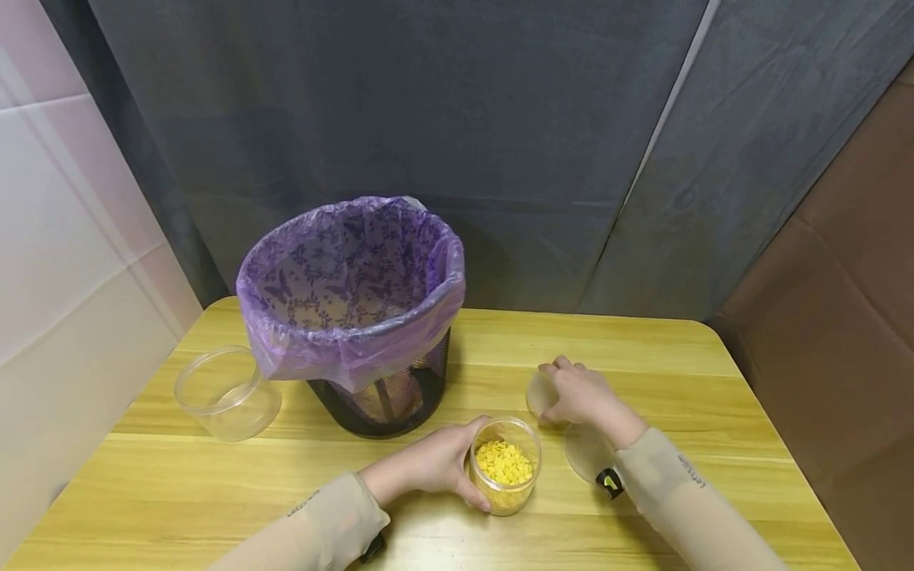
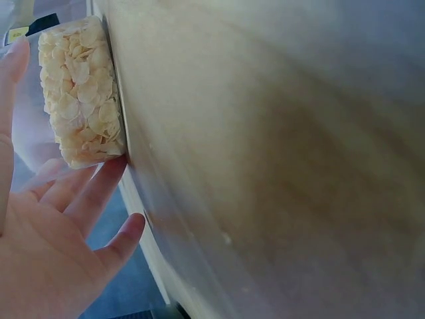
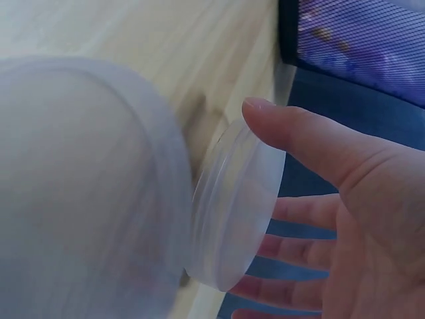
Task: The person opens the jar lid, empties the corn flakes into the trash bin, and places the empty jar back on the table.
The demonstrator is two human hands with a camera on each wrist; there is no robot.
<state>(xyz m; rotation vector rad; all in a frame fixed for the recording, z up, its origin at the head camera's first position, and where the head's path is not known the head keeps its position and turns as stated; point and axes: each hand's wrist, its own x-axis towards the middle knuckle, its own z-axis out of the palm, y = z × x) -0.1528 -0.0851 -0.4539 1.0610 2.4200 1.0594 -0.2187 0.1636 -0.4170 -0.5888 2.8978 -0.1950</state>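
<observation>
My left hand holds a small clear plastic jar from its left side, with the thumb near the front and the fingers curling behind. Yellow flakes fill part of this jar, which stands upright and uncapped on the table. Over to the right, my right hand grips a small translucent lid at its edges, thumb on one side and fingers on the other. A larger translucent lid lies right beside it, partly beneath my right forearm in the head view.
A black mesh bin lined with a purple bag stands at the back left of the wooden table. Left of it is a large clear jar, uncapped. Grey cloth hangs behind the table.
</observation>
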